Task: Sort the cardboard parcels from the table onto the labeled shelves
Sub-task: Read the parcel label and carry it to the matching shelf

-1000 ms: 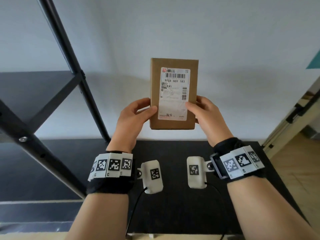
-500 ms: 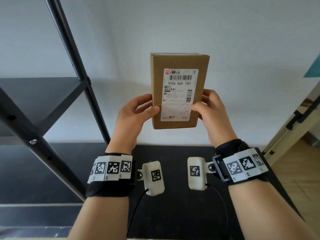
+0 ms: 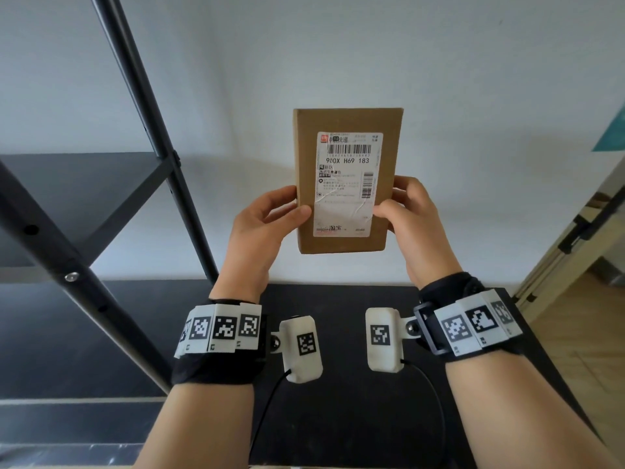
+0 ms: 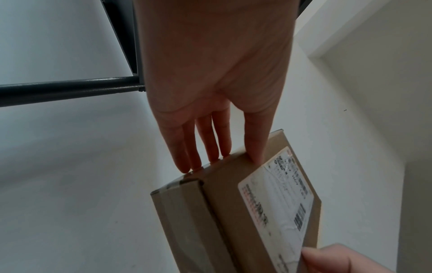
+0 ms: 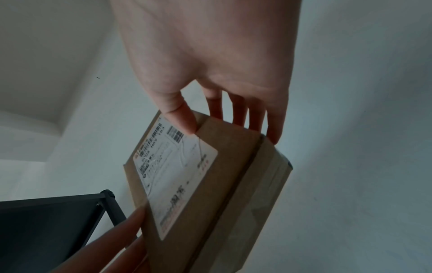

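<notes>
A flat brown cardboard parcel (image 3: 341,120) with a white shipping label (image 3: 348,184) reading "900X H69 183" stands upright in the air above the black table (image 3: 338,292). My left hand (image 3: 267,218) grips its lower left edge, thumb on the front and fingers behind. My right hand (image 3: 409,211) grips the lower right edge the same way. In the left wrist view the left hand (image 4: 222,157) pinches the parcel (image 4: 222,212) at its edge. In the right wrist view the right hand (image 5: 224,120) holds the parcel (image 5: 229,175), thumb on the label.
A black metal shelf unit (image 3: 84,184) with slanted posts (image 3: 142,106) stands to the left, one dark shelf board at hand height. A white wall lies behind. A wooden frame (image 3: 575,238) and wood floor show at the right.
The parcel, held by both hands, has stayed upright and shifted slightly right and a little lower in view. The grip of both hands is unchanged.
</notes>
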Tool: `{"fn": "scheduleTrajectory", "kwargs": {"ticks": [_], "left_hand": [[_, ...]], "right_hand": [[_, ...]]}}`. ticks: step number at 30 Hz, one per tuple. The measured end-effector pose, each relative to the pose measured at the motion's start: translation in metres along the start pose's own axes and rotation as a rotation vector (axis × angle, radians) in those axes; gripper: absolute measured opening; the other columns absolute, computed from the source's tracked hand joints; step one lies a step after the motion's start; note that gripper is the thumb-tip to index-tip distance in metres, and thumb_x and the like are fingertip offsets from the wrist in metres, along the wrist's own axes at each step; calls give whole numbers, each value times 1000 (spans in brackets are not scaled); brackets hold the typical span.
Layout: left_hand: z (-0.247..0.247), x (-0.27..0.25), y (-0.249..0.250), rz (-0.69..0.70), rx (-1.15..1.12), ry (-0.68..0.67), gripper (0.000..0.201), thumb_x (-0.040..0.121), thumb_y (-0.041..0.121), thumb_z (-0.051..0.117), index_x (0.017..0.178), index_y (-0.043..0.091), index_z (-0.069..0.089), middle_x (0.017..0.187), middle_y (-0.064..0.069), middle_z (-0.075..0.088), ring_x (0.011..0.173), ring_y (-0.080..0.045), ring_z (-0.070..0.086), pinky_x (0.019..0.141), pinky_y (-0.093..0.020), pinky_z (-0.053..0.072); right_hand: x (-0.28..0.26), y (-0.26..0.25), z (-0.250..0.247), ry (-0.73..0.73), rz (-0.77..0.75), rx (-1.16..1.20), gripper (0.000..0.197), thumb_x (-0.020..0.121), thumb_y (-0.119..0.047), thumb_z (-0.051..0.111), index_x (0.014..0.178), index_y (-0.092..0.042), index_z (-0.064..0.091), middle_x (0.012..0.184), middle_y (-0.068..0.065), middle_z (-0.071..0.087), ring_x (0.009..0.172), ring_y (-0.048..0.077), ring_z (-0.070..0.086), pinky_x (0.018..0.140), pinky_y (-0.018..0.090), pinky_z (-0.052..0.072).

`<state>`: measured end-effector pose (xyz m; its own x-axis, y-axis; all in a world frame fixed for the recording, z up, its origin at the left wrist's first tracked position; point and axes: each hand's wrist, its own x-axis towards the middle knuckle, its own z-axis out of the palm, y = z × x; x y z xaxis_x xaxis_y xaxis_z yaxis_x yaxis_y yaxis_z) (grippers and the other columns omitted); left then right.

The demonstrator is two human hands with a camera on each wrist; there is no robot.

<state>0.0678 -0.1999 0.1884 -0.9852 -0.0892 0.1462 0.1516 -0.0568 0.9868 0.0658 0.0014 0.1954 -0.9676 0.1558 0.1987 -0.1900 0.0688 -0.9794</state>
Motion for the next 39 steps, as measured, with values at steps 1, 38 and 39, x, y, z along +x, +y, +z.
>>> {"fn": "scheduleTrajectory", "kwargs": {"ticks": [1,38,39], "left_hand": [[1,0,-1,-4,-2,5,39,88,17,73,127,15,69,114,2,78,112,-15,72,106,-41,51],[-62,-92,11,-221,117,148,44,95,26,66,135,13,58,120,-4,72,113,-21,69,100,-43,55],[-70,-102,12,-227,121,147,45,94,27,66,136,13,58,119,-4,73,112,-21,69,100,-43,56]], "right_hand": [[0,0,1,2,10,-7,34,84,-15,58,116,-23,59,114,-5,72,109,16,67,95,43,55],[-92,-12,67,-135,152,-192,44,92,-22,56,135,-17,46,124,0,62,107,13,61,77,25,50],[-103,-13,73,-140,146,-199,47,93,-23,56,138,-18,44,126,0,61,111,15,60,79,24,49]]}}
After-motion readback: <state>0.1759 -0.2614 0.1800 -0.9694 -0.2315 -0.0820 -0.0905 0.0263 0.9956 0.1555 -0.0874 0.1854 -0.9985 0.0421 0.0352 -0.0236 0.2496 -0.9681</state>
